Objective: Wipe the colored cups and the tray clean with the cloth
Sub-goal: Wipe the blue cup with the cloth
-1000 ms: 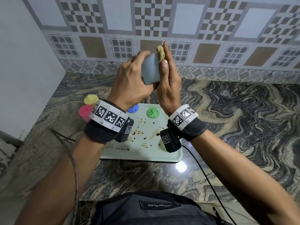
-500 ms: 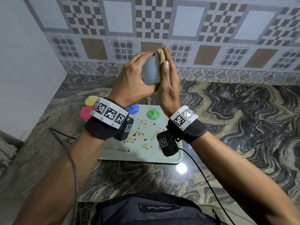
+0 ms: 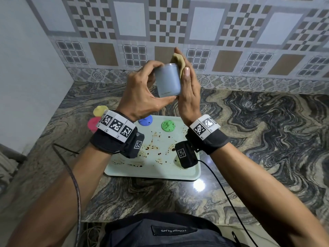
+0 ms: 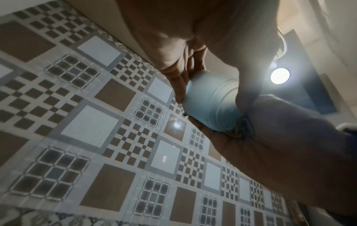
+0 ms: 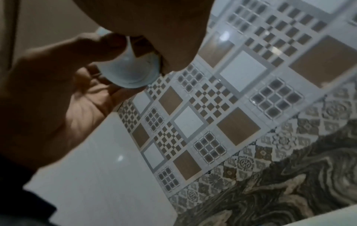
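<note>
Wiping a pale blue-grey cup (image 3: 167, 80) in mid-air above the far edge of the tray (image 3: 156, 172), itself lying near the bench's (image 3: 267, 139) left end. Left hand (image 3: 142, 93) curling round the cup, fingertips at its upper end and thumb under the lower end; right hand (image 3: 188, 90) pressing a tan cloth (image 3: 179, 61) flat against the cup's right side, fingers straight. Compared with a second ago, cup turning so more of its wall faces the head camera, suggesting rotation against the cloth to cover the whole surface. Blue cup (image 3: 146, 120) and green cup (image 3: 168, 126) sitting upside down on the tray's far edge; yellow cup (image 3: 99, 110) and pink cup (image 3: 93, 123) standing off the tray's far-left corner. Brown stains (image 3: 151, 148) remaining across the tray, so wiping of the tray likely not yet begun.
</note>
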